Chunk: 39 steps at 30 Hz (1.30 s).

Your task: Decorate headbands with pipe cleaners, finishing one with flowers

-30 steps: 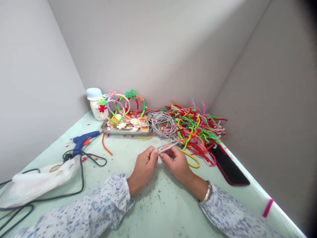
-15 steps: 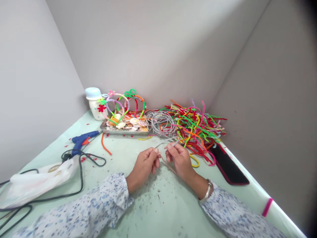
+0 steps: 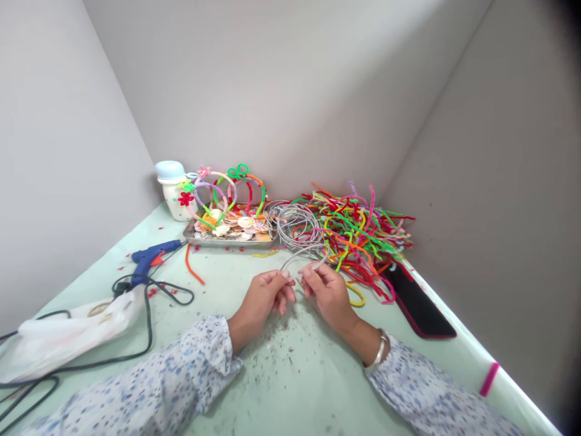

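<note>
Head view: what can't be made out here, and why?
All in the head view:
Thin curved grey wire: pinched portions, hidden by the left hand and right hand.
Long black cord: far run, cut off by the left edge.
Shallow silver metal tray: floor, covered by white and orange seashells.

I see one camera, head-worn, on the near side of the shell tray [image 3: 231, 244], facing forward and down toward it and the wall [image 3: 281, 91] behind, near enough to catch both sleeves [image 3: 181, 369] before the tray; far right of it, darkness possibly hides some wall.
</note>
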{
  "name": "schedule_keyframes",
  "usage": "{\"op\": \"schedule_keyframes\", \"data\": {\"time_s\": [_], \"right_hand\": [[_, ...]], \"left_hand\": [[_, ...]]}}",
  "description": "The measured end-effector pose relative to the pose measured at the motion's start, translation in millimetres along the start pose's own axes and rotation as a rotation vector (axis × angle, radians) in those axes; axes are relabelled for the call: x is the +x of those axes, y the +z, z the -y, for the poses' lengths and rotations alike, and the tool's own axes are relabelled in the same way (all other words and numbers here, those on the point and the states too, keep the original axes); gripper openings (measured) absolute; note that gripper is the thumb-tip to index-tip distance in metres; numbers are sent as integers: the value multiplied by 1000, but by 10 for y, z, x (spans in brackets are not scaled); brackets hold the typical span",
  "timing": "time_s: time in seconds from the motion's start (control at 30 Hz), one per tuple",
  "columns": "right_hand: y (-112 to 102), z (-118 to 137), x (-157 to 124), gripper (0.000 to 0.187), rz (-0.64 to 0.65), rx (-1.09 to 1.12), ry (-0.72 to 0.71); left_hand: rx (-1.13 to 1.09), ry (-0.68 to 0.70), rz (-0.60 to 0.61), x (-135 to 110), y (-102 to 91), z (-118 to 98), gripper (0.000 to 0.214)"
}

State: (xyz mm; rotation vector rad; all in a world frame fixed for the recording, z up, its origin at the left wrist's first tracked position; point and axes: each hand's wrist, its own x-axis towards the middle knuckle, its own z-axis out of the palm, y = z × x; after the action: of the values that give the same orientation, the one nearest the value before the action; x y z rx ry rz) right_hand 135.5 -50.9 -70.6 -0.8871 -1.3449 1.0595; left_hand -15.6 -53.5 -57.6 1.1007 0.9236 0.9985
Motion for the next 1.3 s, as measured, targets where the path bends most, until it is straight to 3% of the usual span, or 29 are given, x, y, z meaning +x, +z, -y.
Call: {"op": "schedule_keyframes", "data": {"time_s": [0.2,0.7,1.3], "right_hand": [[5,38,1,24,0,-45,-39],[14,97,23,30,-17,-63,19],[8,73,40,32,0,-1,95]], "left_hand": [[-33,23,3,-8,4,-23,30],[-121,91,19,-8,0,-7,19],[-29,99,-22,-8,-14,4,16]]}}
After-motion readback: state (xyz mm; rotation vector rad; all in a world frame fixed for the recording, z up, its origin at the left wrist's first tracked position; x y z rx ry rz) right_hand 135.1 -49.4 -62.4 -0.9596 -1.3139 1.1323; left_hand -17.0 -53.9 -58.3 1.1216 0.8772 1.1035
